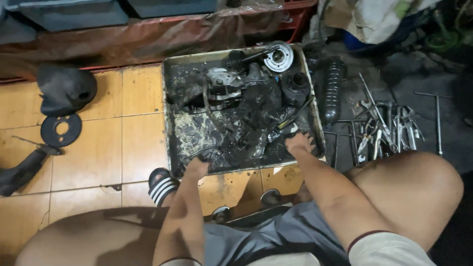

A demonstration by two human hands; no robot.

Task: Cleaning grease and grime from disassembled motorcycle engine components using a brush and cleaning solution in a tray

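Head view, looking straight down. Person squats over a shallow rectangular metal tray (168,106), its floor coated in black, glossy, oily sludge with paler scraped streaks at the lower left. The tray sits on glazed orange-tan floor tiles (98,157), stained along the grout.

Left hand (197,166) is at the tray's near edge, fingers curled down onto a small dark, greasy part (211,155) lying in the sludge; grip looks narrow, but whether it actually clasps the part I cannot tell, since the fingertips merge with the grime. Right hand (299,143) is at the tray's near right corner, fingers spread fairly wide and pressed flat among the black parts; it holds nothing I can make out.

In the tray: a heap of blackened engine parts (246,98), cast and irregular, with a cleaner grey metal housing (220,79) near the centre top and a bright round machined disc (279,56) at the far right corner.

Just right of the tray: a ribbed black rubber boot (332,91), then a loose pile of steel wrenches and hand tools (382,130) on dark concrete. Left on the tiles: a flat black ring-shaped plate (61,130) and a domed black cover (66,88). A black-and-white striped sandal (161,184) rests near the tray's lower left corner.
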